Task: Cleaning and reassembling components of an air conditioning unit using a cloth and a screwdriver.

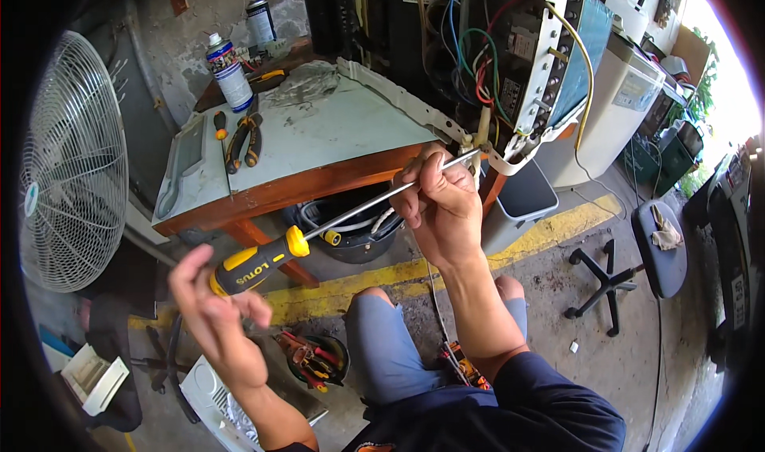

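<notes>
A long screwdriver with a yellow and dark grey handle runs diagonally up to the lower bracket of an electrical unit with exposed coloured wires, where its tip meets a pale fitting. My right hand grips the steel shaft near that tip, thumb and fingers curled round it. My left hand is at the handle's end, slightly blurred, with fingers loose and apart; whether it touches the handle is hard to tell. Pliers, a thin screwdriver and a spray can lie or stand on the worktable.
A large fan stands left. Beneath the table is a black tub, with a grey bin beside it. A tool bag sits by my legs. An office chair and a pale appliance are at the right.
</notes>
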Tool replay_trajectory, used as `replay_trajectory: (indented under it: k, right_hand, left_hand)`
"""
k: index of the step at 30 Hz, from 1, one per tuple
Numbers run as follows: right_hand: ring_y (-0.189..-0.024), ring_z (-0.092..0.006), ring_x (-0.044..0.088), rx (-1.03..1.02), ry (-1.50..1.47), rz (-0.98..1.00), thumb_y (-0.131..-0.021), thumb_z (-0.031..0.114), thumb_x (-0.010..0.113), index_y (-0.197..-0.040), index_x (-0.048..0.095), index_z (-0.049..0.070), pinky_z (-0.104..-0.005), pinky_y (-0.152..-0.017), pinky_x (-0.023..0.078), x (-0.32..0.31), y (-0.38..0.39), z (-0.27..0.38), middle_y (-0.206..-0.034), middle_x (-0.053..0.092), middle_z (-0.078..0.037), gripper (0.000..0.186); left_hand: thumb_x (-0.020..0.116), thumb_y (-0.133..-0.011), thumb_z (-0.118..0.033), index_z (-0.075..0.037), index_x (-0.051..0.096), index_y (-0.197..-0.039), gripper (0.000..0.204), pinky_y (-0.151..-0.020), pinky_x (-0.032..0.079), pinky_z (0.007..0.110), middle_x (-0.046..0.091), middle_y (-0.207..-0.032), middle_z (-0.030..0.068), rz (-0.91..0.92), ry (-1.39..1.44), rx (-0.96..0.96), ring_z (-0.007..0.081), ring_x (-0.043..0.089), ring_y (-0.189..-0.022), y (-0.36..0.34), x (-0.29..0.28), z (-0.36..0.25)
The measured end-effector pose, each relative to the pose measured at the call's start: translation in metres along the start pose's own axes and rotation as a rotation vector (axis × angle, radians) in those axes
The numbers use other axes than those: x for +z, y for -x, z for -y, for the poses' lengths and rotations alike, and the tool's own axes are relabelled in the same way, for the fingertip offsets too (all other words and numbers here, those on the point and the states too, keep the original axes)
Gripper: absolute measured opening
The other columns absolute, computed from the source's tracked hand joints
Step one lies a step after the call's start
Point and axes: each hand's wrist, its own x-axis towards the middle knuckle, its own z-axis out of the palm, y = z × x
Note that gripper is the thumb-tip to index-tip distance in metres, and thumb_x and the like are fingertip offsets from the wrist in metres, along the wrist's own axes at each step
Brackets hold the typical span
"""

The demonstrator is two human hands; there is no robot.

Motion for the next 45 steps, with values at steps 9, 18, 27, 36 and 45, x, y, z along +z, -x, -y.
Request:
replay_trajectory:
  k: [9,18,27,36,45]
  right_hand:
    - [-0.055,-0.0126,0.05,-0.075,-0.099,0.048,-0.111,0.019,0.061,-0.094,0.062,-0.001,-0.0243,-0.052,0.04,-0.01,-0.001,0.001,-0.074,0.059,-0.009,0.026]
    - [-0.057,-0.0116,0.05,-0.105,-0.175,0.043,-0.111,0.019,0.062,-0.095,0.063,0.001,-0.024,-0.053,0.04,-0.012,-0.005,0.0,-0.072,0.057,-0.006,0.024]
    - [-0.064,-0.0189,0.049,-0.541,0.737,0.302,-0.104,0.023,0.067,-0.095,0.065,0.007,-0.0323,-0.062,0.042,0.035,0.068,-0.031,-0.076,0.057,-0.002,0.019]
    - [-0.083,-0.0301,0.06,-0.543,1.436,0.931,-0.086,0.027,0.075,-0.1,0.066,0.005,-0.0393,-0.064,0.048,0.106,-0.006,0.021,-0.097,0.061,-0.011,0.028]
    - [-0.088,-0.0327,0.064,-0.719,1.269,0.895,-0.078,0.022,0.078,-0.108,0.066,0.003,-0.0434,-0.062,0.052,0.081,0.0,0.003,-0.099,0.062,-0.013,0.037]
  left_hand:
    - [0.078,-0.099,-0.02,-0.006,0.043,-0.135,0.052,-0.076,0.054,0.031,0.06,-0.125,0.0175,-0.027,0.027,0.037,0.0175,0.06,-0.084,0.02,-0.004,0.017]
    - [0.077,-0.098,-0.013,-0.008,0.045,-0.135,0.048,-0.079,0.053,0.03,0.054,-0.133,0.0172,0.148,0.151,-0.45,0.0185,0.059,-0.089,0.006,-0.038,-0.006]
    - [0.063,-0.103,-0.013,-0.005,0.048,-0.133,0.034,-0.081,0.052,0.03,0.052,-0.134,0.0148,0.009,-0.248,0.104,0.0199,0.057,-0.098,0.018,0.003,0.009]
    - [0.056,-0.101,-0.004,-0.002,0.049,-0.137,0.036,-0.089,0.05,0.031,0.053,-0.133,0.0143,-0.055,-0.25,0.27,0.0206,0.055,-0.106,0.026,0.007,0.009]
    - [0.06,-0.1,-0.004,0.0,0.053,-0.132,0.033,-0.097,0.048,0.035,0.057,-0.127,0.0144,0.118,0.093,-0.111,0.023,0.055,-0.11,0.025,-0.02,-0.015]
